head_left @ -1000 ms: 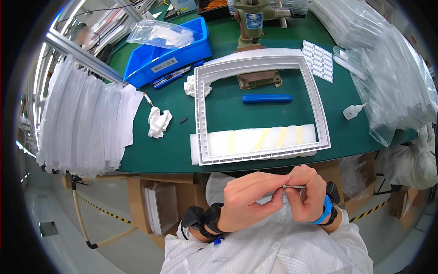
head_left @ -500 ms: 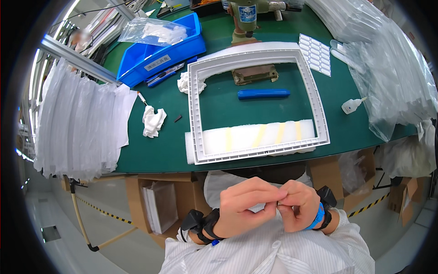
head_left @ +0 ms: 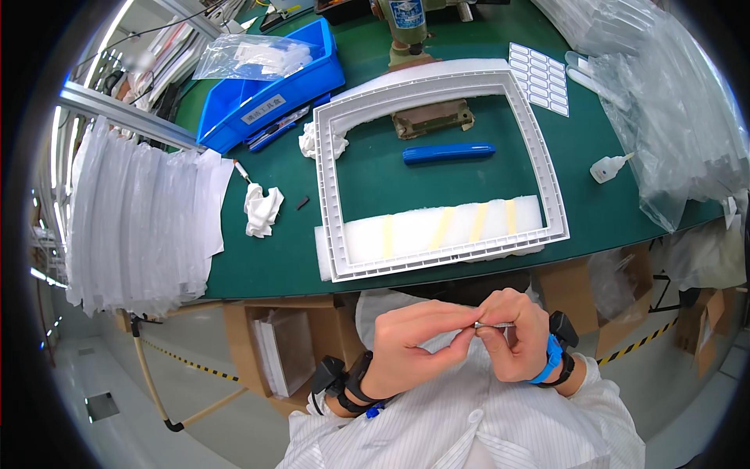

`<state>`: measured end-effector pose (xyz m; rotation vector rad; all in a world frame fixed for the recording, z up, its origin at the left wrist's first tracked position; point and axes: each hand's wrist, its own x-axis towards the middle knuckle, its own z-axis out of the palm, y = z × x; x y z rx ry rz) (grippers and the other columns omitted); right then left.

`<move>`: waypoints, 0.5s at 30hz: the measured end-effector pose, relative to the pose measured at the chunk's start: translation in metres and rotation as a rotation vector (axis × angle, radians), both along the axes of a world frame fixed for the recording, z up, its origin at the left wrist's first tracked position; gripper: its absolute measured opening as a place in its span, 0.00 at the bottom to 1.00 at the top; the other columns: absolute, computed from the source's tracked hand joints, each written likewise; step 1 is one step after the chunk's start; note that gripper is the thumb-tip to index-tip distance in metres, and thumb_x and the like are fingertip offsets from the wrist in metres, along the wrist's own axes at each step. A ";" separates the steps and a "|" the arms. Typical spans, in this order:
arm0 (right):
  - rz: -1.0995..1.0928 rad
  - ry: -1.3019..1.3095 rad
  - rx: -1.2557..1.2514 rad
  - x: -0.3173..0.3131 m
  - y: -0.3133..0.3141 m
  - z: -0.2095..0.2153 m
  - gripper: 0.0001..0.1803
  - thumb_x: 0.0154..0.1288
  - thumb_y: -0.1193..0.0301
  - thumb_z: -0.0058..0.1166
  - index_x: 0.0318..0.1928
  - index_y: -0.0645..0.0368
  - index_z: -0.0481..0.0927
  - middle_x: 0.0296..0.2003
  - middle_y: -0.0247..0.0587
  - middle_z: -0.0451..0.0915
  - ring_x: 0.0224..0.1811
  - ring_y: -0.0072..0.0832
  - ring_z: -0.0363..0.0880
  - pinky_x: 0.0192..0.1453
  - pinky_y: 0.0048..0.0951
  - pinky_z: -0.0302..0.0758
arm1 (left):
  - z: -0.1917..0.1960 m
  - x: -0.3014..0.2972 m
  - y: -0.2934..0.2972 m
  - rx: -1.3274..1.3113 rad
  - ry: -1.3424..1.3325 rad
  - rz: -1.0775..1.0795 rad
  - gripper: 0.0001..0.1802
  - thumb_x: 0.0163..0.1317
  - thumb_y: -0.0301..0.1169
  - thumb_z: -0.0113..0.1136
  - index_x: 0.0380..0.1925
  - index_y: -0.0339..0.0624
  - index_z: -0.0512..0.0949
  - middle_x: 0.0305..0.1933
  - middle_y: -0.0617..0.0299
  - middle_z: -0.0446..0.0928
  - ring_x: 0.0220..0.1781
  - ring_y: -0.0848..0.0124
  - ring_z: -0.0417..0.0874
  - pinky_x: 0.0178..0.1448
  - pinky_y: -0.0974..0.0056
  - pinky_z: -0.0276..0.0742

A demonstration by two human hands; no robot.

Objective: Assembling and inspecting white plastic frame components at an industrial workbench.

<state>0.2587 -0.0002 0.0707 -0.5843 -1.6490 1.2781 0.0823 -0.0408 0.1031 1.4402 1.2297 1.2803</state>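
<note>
My left hand (head_left: 422,344) and my right hand (head_left: 512,334) meet in front of my chest, below the table's near edge. Both are closed in a pinch, fingertips together, on a small thin greyish strip (head_left: 495,324). Part of the strip shows under my right fingers; the rest is covered, and I cannot make out its kind. Just beyond the hands, a white plastic frame (head_left: 331,195) with a ribbed rim lies on the table. White foam pads with yellow tape (head_left: 422,233) sit under its near side. Inside its opening lies a long blue object (head_left: 449,152).
On the green table (head_left: 269,270) are crumpled white wipes (head_left: 262,209), a small dropper bottle (head_left: 609,168), a label sheet (head_left: 539,78) and a blue bin (head_left: 266,94). A green metal press (head_left: 408,39) stands behind. Wrapped stacks (head_left: 144,219) flank the left; cardboard boxes (head_left: 332,344) stand below.
My hands stay pinched together, with the right raised slightly. More of the thin strip now shows at my right fingers. The view has shifted a little.
</note>
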 end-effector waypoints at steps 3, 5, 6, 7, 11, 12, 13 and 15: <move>-0.019 -0.064 0.056 0.003 0.003 0.003 0.12 0.55 0.87 0.58 0.39 0.62 0.74 0.31 0.46 0.80 0.30 0.35 0.80 0.31 0.29 0.77 | 0.006 0.003 0.003 0.098 0.185 0.040 0.16 0.45 0.14 0.67 0.38 0.34 0.87 0.35 0.55 0.87 0.34 0.66 0.89 0.37 0.70 0.82; -0.001 -0.080 0.100 0.003 0.003 0.003 0.08 0.63 0.82 0.56 0.41 0.63 0.73 0.32 0.43 0.79 0.31 0.29 0.77 0.35 0.26 0.74 | 0.008 0.005 0.003 0.127 0.216 0.051 0.16 0.45 0.14 0.67 0.37 0.36 0.87 0.34 0.55 0.86 0.33 0.66 0.89 0.34 0.71 0.83; 0.001 -0.078 0.098 0.003 0.002 0.003 0.08 0.63 0.82 0.56 0.41 0.63 0.73 0.32 0.43 0.79 0.31 0.29 0.77 0.35 0.26 0.74 | 0.008 0.005 0.003 0.125 0.219 0.054 0.16 0.45 0.14 0.67 0.37 0.36 0.87 0.34 0.55 0.86 0.33 0.66 0.89 0.34 0.71 0.83; 0.005 -0.068 0.082 0.003 0.002 0.002 0.08 0.63 0.82 0.56 0.41 0.63 0.73 0.33 0.43 0.79 0.31 0.30 0.77 0.35 0.26 0.74 | 0.007 0.005 0.002 0.136 0.220 0.061 0.16 0.45 0.14 0.67 0.37 0.36 0.87 0.34 0.55 0.86 0.33 0.66 0.89 0.34 0.71 0.83; 0.019 -0.050 0.097 0.004 0.002 -0.001 0.08 0.63 0.82 0.56 0.41 0.64 0.72 0.33 0.44 0.80 0.31 0.31 0.77 0.35 0.27 0.74 | 0.006 0.007 0.001 0.175 0.246 0.083 0.16 0.43 0.14 0.67 0.36 0.36 0.87 0.33 0.55 0.86 0.32 0.66 0.89 0.33 0.71 0.82; 0.021 -0.050 0.097 0.003 0.002 0.000 0.08 0.63 0.82 0.56 0.41 0.64 0.72 0.33 0.44 0.80 0.31 0.31 0.77 0.35 0.27 0.74 | 0.005 0.008 0.001 0.174 0.246 0.085 0.16 0.43 0.14 0.67 0.36 0.36 0.87 0.33 0.55 0.86 0.32 0.66 0.89 0.33 0.71 0.82; -0.003 -0.050 0.098 0.001 0.002 0.000 0.11 0.58 0.85 0.57 0.40 0.63 0.73 0.32 0.45 0.80 0.30 0.34 0.79 0.33 0.28 0.75 | 0.003 0.009 0.002 0.172 0.239 0.096 0.17 0.42 0.14 0.66 0.36 0.36 0.87 0.33 0.55 0.86 0.32 0.66 0.88 0.33 0.71 0.82; -0.026 -0.051 0.098 -0.001 0.001 0.000 0.14 0.54 0.88 0.57 0.40 0.62 0.74 0.31 0.46 0.80 0.30 0.37 0.81 0.31 0.30 0.77 | -0.001 0.009 0.001 0.169 0.232 0.108 0.17 0.42 0.13 0.66 0.35 0.35 0.87 0.33 0.55 0.86 0.32 0.66 0.88 0.33 0.71 0.82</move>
